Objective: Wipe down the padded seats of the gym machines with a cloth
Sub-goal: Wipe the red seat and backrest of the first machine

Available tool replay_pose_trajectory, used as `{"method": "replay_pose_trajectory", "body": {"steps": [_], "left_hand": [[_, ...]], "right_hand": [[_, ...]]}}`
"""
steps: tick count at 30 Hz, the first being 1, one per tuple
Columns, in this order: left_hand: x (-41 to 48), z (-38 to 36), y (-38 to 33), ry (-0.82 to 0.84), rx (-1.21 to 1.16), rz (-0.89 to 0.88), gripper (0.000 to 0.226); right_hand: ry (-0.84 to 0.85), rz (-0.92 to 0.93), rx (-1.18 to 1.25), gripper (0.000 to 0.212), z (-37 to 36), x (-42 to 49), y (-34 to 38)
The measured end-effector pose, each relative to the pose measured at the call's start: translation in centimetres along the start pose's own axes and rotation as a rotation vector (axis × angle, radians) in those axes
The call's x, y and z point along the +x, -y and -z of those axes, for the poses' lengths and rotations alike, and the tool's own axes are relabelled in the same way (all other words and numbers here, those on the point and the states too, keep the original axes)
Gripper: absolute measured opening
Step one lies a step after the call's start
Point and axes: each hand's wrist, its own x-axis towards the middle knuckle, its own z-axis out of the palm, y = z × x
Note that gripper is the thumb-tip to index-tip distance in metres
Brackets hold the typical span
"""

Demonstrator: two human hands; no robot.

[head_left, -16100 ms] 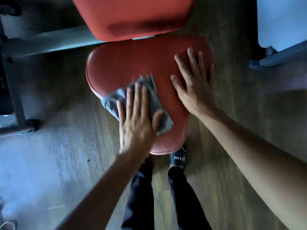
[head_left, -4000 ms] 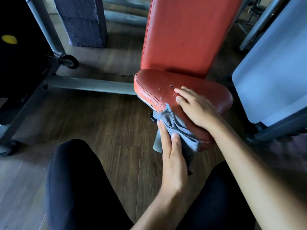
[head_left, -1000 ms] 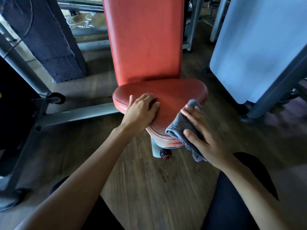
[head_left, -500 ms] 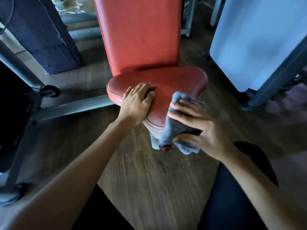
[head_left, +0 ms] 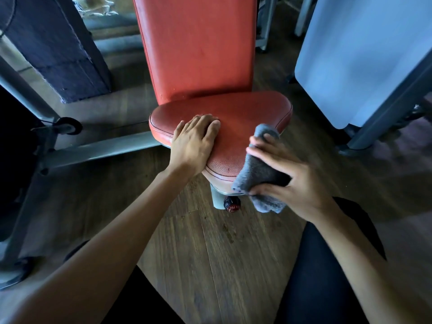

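The bunched grey terry cloth (head_left: 257,169) has shifted along the front-right edge of the red padded vinyl seat (head_left: 236,113), the right hand (head_left: 294,181) with its grip clamped round it for wiping, the left hand (head_left: 194,139) flat on top, fingers straight, seemingly bracing.

One seat (head_left: 245,113), one backrest (head_left: 198,43), one cloth (head_left: 257,169), one little knob (head_left: 232,204), one pale panel (head_left: 362,54), plus two hands ofc: left hand (head_left: 192,141), right hand (head_left: 297,181).
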Motion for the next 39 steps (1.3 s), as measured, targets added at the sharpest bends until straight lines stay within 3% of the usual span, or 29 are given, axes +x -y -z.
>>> {"method": "replay_pose_trajectory", "body": {"steps": [4,11,17,25,31,35,39], "left_hand": [[-0.3,0.1,0.3,0.027,0.086,-0.088,0.055],[0.0,0.0,0.1,0.049,0.013,-0.001,0.063],[-0.3,-0.1,0.7,0.062,0.180,-0.110,0.075],[-0.4,0.5,0.0,0.084,0.005,0.011,0.061],[-0.5,0.4,0.2,0.080,0.056,-0.019,0.072],[-0.4,0.2,-0.1,0.084,0.041,-0.024,0.067],[-0.1,0.6,-0.1,0.086,0.008,-0.006,0.056]], "right_hand": [[-0.013,0.103,-0.212,0.065,-2.6,1.3,1.6],[0.081,-0.062,0.053,0.071,1.8,0.2,-0.4],[0.003,0.088,-0.234,0.067,-2.3,1.7,2.1],[0.090,-0.130,0.081,0.074,1.6,0.1,0.0],[-0.007,0.005,-0.175,0.069,-2.1,1.1,1.9],[0.003,-0.089,-0.035,0.072,-0.8,-0.3,0.9],[-0.157,-0.268,0.094,0.081,-2.7,-3.1,1.4]]}}
